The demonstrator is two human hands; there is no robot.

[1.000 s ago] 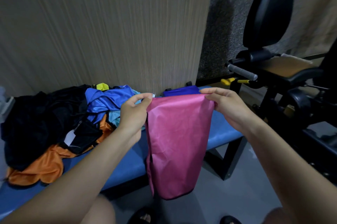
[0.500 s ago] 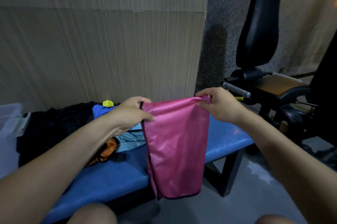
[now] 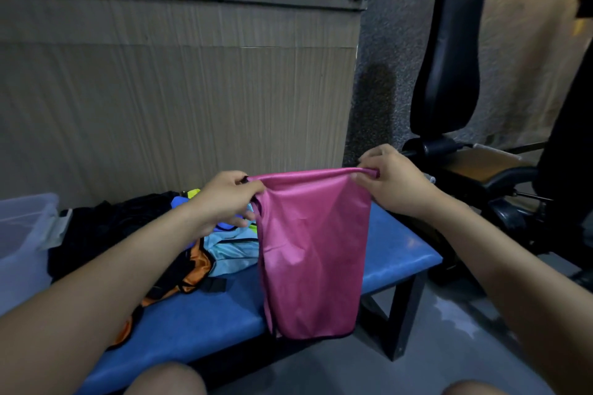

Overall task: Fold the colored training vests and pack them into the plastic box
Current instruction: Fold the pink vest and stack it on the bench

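A pink vest (image 3: 313, 253) hangs folded lengthwise in front of the blue bench (image 3: 398, 253). My left hand (image 3: 224, 198) pinches its top left corner and my right hand (image 3: 390, 182) pinches its top right corner, so the top edge is stretched level between them. Its black-trimmed bottom hem dangles below the bench's front edge. On the bench to the left lies a heap of vests: black (image 3: 106, 227), light blue (image 3: 231, 250) and orange (image 3: 189, 275), partly hidden by my left forearm. The clear plastic box (image 3: 22, 234) stands at the far left.
A wood-panelled counter wall (image 3: 179, 99) rises right behind the bench. A black gym machine with a tall padded back (image 3: 449, 51) stands to the right, close to the bench end. Grey floor (image 3: 449, 346) lies below. My knees show at the bottom edge.
My view has tilted upward, bringing the counter top and plastic box into sight. Both hands have raised the pink vest slightly and kept their hold on its top corners.
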